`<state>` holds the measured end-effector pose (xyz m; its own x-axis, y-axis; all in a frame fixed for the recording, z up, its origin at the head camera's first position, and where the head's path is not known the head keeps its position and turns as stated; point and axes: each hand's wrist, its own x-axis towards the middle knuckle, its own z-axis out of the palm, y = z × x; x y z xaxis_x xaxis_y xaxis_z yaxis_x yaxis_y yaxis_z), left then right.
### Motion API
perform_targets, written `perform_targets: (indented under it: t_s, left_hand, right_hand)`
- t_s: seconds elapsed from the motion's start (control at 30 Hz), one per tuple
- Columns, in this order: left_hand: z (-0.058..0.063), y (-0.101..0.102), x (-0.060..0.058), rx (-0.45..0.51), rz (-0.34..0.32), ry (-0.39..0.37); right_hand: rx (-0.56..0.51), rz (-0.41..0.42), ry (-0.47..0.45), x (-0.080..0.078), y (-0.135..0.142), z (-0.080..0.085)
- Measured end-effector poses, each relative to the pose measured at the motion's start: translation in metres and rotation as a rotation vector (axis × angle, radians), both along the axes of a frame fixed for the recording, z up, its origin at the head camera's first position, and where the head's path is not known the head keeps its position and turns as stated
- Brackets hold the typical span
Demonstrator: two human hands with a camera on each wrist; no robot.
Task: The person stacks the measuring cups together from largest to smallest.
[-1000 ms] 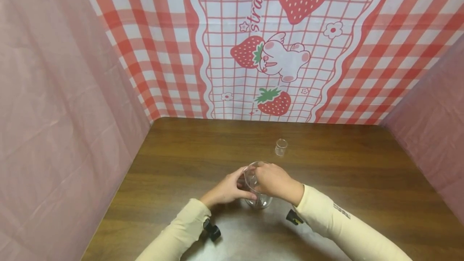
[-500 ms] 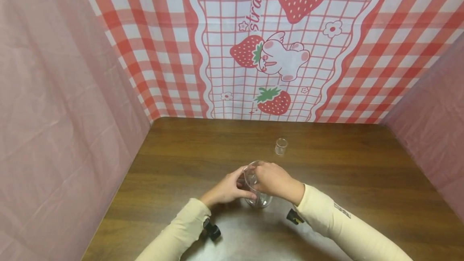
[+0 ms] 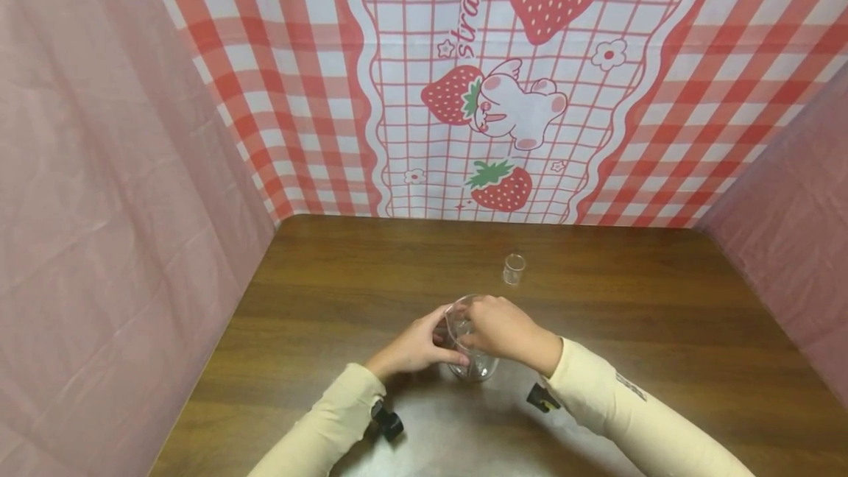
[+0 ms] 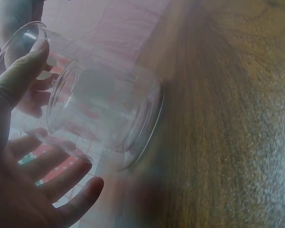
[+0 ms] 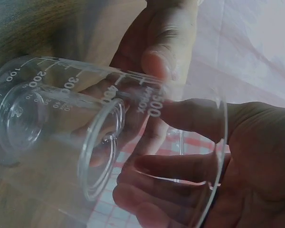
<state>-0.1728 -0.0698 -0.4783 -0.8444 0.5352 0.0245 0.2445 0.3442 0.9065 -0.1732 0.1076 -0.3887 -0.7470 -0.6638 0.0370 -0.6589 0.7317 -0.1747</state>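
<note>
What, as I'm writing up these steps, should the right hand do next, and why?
Probably lift the right hand out of the large beaker: the smaller beaker sits inside with no clear grip on it, and the left hand holds the outside.

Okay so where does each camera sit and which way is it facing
Head: on the person's head, facing forward and down at the table and big beaker; left hand, right hand and sleeves show.
Left wrist: on that wrist, facing the big beaker's side; both hands show.
Right wrist: on that wrist, facing the big beaker near its rim; both hands show.
Shared: both wrist views show a smaller beaker inside the big beaker.
</note>
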Motion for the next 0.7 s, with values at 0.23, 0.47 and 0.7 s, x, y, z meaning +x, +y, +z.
perform_targets:
  t_s: [0.23,0.47,0.7]
  left_hand:
    - [0.003,0.000,0.002,-0.014,0.011,-0.011]
    - [0.003,0.000,0.002,0.006,0.001,-0.014]
    - [0.002,0.000,0.002,-0.009,0.003,-0.011]
  right_hand:
    - [-0.062,-0.012,-0.027,-0.001,0.004,0.005]
    - [-0.113,0.000,-0.012,-0.005,0.007,0.009]
    - [-0.101,0.018,0.046,-0.009,0.013,0.022]
